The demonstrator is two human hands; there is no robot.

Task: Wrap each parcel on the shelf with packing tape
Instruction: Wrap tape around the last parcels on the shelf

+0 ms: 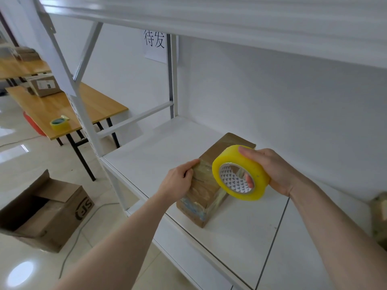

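A long brown cardboard parcel (211,185) lies on the white shelf board (150,151), with clear tape across its near half. My left hand (179,181) grips the parcel's left side, thumb on top. My right hand (270,170) holds a yellow roll of packing tape (240,172) just above the parcel's right edge, fingers through the core. A strip of tape runs from the roll down onto the parcel's side.
A second parcel (380,216) sits at the shelf's right edge. An open cardboard box (46,212) stands on the floor at left. Behind it is a wooden table (62,105) with another tape roll (59,123) and a labelled box (45,85). A paper sign (155,46) hangs on the shelf post.
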